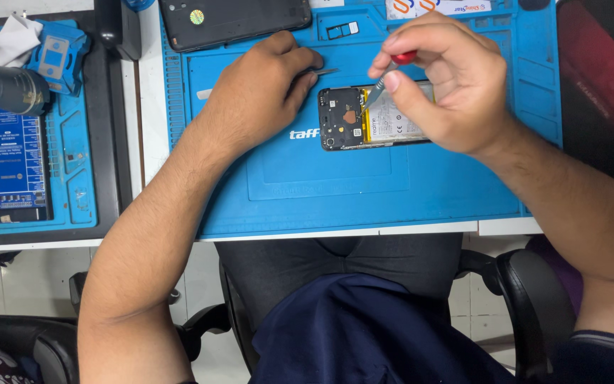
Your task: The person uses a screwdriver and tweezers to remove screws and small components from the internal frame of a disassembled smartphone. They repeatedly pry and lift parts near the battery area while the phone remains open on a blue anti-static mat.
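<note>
A blue work mat covers the bench, and on its far middle lies an opened phone, back cover off, with the dark cover plate to the left and the battery to the right. The right hand pinches a red-capped screwdriver between thumb and fingers, tip down on the plate, while the left hand, just left of the phone, pinches tweezers. Judging by this, the driver should stay upright and well seated in the screw under light pressure, the tweezers near to catch it.
</note>
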